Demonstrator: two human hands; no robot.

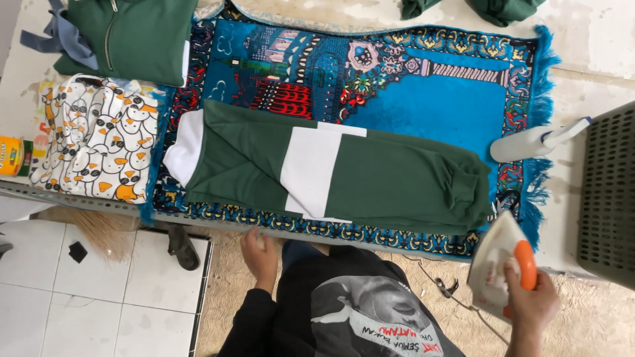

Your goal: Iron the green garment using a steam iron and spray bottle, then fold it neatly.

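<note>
A folded green garment with a white band is laid flat along the near half of a blue patterned rug that covers the table, its white collar end turned toward the rug's left edge and its green end reaching almost to the right edge. The left hand is held at the near edge of the table, just below the garment's white band; the fingers are loosely curled with nothing gripped, and whether the rug's border is touched cannot be told. An iron with a white body and orange handle is carried by the right hand off the near right corner of the table, tilted, clear of the rug and the garment; the fingers are wrapped tightly around the orange handle. A thin cord is seen trailing below the iron over the floor. A white spray bottle is lying on its side at the rug's right edge, beside a dark perforated basket. At the far left corner a folded green zip jacket is placed, and in front of it, along the left edge, a white cloth printed with cartoon penguins is piled. More green fabric is visible at the far edge.
</note>
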